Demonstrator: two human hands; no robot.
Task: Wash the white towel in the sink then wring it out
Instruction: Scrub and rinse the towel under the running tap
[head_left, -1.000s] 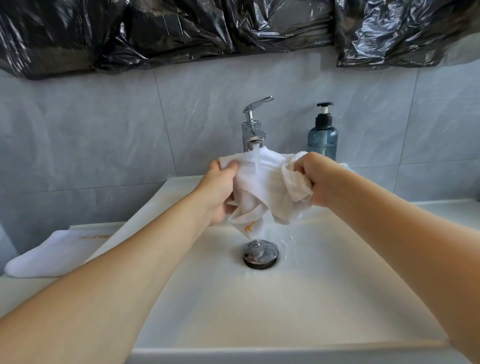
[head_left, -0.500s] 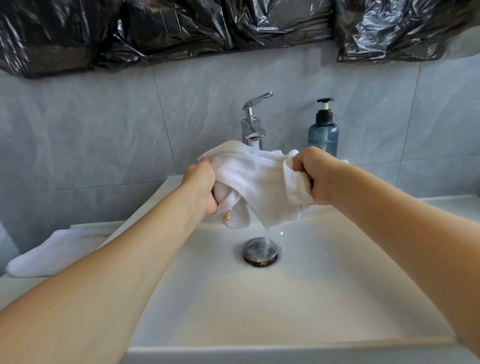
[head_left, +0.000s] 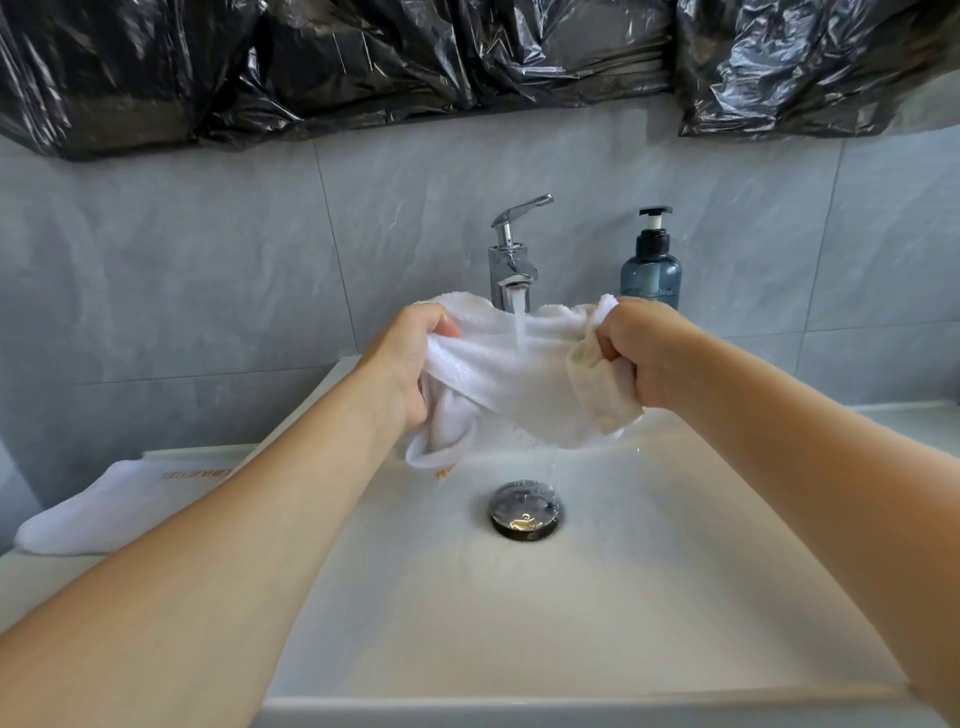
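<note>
The white towel (head_left: 524, 384) is wet, bunched and creased, with one cream-toned hem fold at its right end and a small orange mark on the lowest hanging fold. It is stretched between both hands above the sink (head_left: 597, 613), directly under the tap (head_left: 511, 270). The running stream strikes its upper middle, and water drips from its underside toward the drain (head_left: 525, 512).

The left hand (head_left: 410, 364) grips the towel's left end; its fingers are curled around the cloth and mostly hidden behind it. The right hand (head_left: 641, 358) grips the right end in a closed fist, fingers curled tightly, with the hem fold hanging below.

Compared with half a second ago, the hands are spread wider apart, the towel is pulled flatter across the stream, and more cloth hangs below the left hand.
</note>
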